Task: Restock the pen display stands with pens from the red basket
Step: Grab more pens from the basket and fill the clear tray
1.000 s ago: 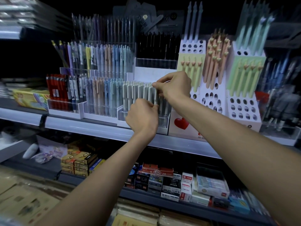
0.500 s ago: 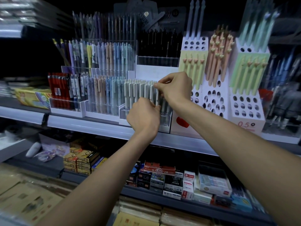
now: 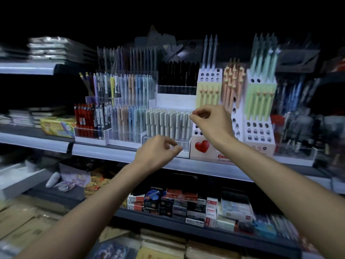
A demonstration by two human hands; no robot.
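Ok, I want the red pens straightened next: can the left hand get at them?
Probably yes. The left hand hangs free before the shelf; the red pens stand in the front row to its left, nothing between.

Pale grey pens (image 3: 168, 124) stand upright in tight rows, filling a clear stand (image 3: 183, 147) at the shelf's (image 3: 104, 152) front edge. Just beside it on the right, a white tiered stand (image 3: 250, 135) holds pastel pens (image 3: 233, 85) above many open holes.
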